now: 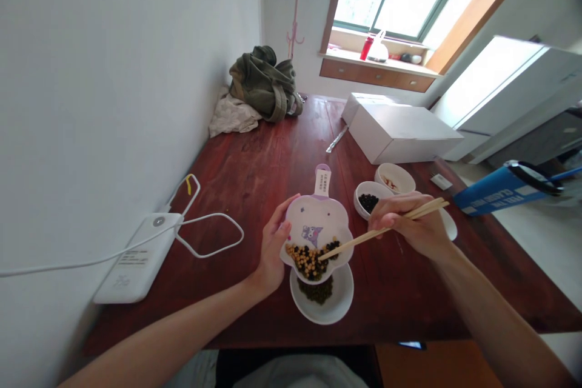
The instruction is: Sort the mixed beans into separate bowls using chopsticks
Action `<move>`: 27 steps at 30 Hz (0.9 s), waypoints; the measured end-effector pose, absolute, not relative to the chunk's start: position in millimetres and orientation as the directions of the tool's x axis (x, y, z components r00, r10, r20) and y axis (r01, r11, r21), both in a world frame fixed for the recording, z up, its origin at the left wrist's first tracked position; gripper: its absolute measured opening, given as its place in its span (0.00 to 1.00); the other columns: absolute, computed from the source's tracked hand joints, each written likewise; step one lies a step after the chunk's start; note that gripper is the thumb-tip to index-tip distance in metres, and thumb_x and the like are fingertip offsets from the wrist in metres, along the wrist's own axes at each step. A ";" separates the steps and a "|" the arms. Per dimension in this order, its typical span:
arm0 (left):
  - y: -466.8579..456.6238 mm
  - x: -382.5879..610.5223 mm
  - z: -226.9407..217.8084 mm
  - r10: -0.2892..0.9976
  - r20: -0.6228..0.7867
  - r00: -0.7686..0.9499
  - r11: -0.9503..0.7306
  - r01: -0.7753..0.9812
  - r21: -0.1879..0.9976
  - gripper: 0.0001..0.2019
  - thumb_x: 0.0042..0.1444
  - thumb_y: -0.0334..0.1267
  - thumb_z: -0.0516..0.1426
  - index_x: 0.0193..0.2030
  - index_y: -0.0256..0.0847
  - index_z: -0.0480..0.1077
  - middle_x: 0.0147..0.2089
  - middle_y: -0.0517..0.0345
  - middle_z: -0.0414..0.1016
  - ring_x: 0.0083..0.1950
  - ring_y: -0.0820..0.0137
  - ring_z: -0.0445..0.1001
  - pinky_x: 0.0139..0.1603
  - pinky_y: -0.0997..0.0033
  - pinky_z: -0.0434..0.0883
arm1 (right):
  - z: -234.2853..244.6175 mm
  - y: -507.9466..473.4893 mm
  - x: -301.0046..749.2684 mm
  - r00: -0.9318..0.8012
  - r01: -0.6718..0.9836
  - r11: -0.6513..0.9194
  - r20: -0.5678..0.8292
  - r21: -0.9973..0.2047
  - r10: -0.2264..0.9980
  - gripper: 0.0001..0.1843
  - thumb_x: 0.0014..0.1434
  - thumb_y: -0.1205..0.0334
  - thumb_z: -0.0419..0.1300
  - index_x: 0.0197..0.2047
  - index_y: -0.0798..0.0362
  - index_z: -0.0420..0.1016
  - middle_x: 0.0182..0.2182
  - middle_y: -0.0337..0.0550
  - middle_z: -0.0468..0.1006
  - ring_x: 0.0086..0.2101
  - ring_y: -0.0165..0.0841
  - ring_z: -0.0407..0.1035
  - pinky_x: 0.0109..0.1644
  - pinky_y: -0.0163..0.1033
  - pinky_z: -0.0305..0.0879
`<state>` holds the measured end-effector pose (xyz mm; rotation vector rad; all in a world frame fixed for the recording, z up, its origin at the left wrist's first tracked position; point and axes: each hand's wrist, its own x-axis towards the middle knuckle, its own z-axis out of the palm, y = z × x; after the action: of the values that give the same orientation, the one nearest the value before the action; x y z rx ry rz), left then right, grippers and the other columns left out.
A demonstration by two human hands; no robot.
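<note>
My left hand [273,248] grips the left rim of a white cartoon-printed plate with a purple handle [313,221], tilted toward me. Mixed yellow and black beans [309,256] lie heaped at its near edge. My right hand [416,221] is closed on a pair of wooden chopsticks [377,231] whose tips rest in the bean heap. Under the plate's near edge sits a white bowl [339,303] with dark green beans [317,290]. Right of the plate stand a small bowl of black beans [370,200] and another small bowl [394,177] with pale pieces.
A white power bank [136,260] with looped cable lies at the left by the wall. A white box [400,130] sits at the back right, a green bag [266,85] in the far corner. A blue object [495,189] lies off the table's right edge.
</note>
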<state>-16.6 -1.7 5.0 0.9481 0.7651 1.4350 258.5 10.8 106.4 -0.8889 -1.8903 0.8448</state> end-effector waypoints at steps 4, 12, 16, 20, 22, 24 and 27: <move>-1.4 -17.0 5.3 0.994 0.108 0.032 -0.082 -0.456 0.886 0.28 0.70 0.57 0.67 0.68 0.42 0.84 0.67 0.41 0.87 0.67 0.45 0.85 0.68 0.50 0.81 | 105.2 12.6 257.2 -0.443 0.180 0.530 0.413 -0.829 0.796 0.26 0.76 0.45 0.72 0.29 0.52 0.89 0.24 0.44 0.86 0.23 0.36 0.80 0.27 0.37 0.74; -2.4 -17.2 7.3 0.994 0.109 0.031 -0.083 -0.460 0.884 0.27 0.70 0.54 0.66 0.69 0.42 0.84 0.67 0.44 0.88 0.68 0.46 0.84 0.69 0.52 0.78 | 108.9 17.4 259.6 -0.437 0.306 0.592 0.443 -0.745 0.783 0.24 0.77 0.51 0.71 0.29 0.51 0.87 0.25 0.42 0.87 0.25 0.34 0.81 0.31 0.37 0.74; -3.5 -17.4 8.7 0.993 0.115 0.041 -0.083 -0.462 0.883 0.27 0.71 0.55 0.66 0.69 0.42 0.84 0.67 0.44 0.88 0.67 0.47 0.84 0.69 0.54 0.78 | 105.2 13.9 260.6 -0.491 0.283 0.565 0.389 -0.775 0.779 0.24 0.77 0.51 0.71 0.29 0.52 0.87 0.25 0.42 0.86 0.24 0.33 0.79 0.30 0.36 0.73; -3.3 -17.1 8.3 0.990 0.129 0.059 -0.085 -0.487 0.869 0.26 0.70 0.54 0.67 0.68 0.42 0.84 0.67 0.44 0.88 0.65 0.48 0.85 0.67 0.55 0.79 | 94.3 21.4 262.3 -0.520 0.194 0.553 0.393 -0.810 0.758 0.25 0.79 0.47 0.69 0.31 0.52 0.88 0.27 0.44 0.87 0.26 0.34 0.81 0.30 0.35 0.74; -2.8 -16.8 7.1 0.989 0.131 0.062 -0.083 -0.496 0.864 0.27 0.70 0.54 0.67 0.69 0.42 0.83 0.66 0.44 0.89 0.65 0.49 0.85 0.66 0.56 0.79 | 93.2 31.6 262.9 -0.514 0.162 0.555 0.410 -0.816 0.753 0.26 0.79 0.45 0.69 0.32 0.52 0.89 0.26 0.45 0.87 0.25 0.34 0.81 0.29 0.35 0.73; -2.1 -16.7 5.6 0.990 0.127 0.062 -0.079 -0.504 0.860 0.28 0.70 0.55 0.67 0.69 0.41 0.83 0.65 0.44 0.89 0.64 0.49 0.86 0.65 0.56 0.80 | 97.6 42.2 261.0 -0.519 0.109 0.562 0.435 -0.820 0.736 0.27 0.77 0.43 0.70 0.32 0.52 0.89 0.25 0.44 0.87 0.24 0.35 0.81 0.29 0.36 0.73; -1.0 -16.8 3.4 0.989 0.128 0.068 -0.075 -0.514 0.854 0.28 0.69 0.55 0.67 0.70 0.41 0.83 0.65 0.44 0.89 0.63 0.49 0.86 0.63 0.57 0.81 | 112.2 51.7 252.8 -0.603 0.052 0.577 0.435 -0.815 0.669 0.26 0.78 0.44 0.71 0.31 0.52 0.88 0.25 0.43 0.86 0.24 0.34 0.80 0.31 0.36 0.75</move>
<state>-16.8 -1.0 3.4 0.9222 0.6855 1.4179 252.8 51.7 112.2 -0.5735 -2.0388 1.0221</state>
